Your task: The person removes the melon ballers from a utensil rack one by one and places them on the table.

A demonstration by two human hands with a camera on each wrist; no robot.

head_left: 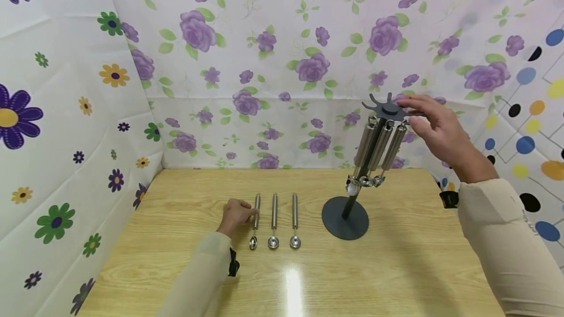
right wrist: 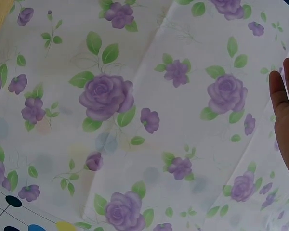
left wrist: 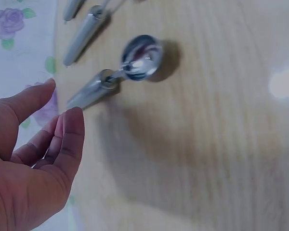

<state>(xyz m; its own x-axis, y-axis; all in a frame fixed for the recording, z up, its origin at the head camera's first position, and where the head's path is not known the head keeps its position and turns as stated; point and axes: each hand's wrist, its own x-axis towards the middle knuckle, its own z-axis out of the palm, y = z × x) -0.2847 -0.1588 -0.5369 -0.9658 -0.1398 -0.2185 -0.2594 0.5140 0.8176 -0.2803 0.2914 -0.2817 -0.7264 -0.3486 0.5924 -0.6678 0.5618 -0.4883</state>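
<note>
My left hand [head_left: 236, 214] is at the leftmost of three steel scoops, its fingertips right at the handle of that scoop [head_left: 253, 242]. In the left wrist view, thumb and fingers stand apart near the handle's end, and the scoop's round bowl [left wrist: 142, 57] lies on the table. Beside it lie the middle scoop [head_left: 273, 242] and the right scoop [head_left: 295, 241], handles pointing away from me. My right hand [head_left: 436, 128] is at the top of a dark hanging rack [head_left: 345, 226], fingers extended over one of its hooks. In the right wrist view only some fingers show.
Several steel utensils [head_left: 380, 148] with thick handles hang from the rack's hooks. The rack's round base stands on the wooden table [head_left: 185, 258], right of the three scoops. Behind the table hangs a cloth [head_left: 264, 72] with purple flowers; patterned sheets flank both sides.
</note>
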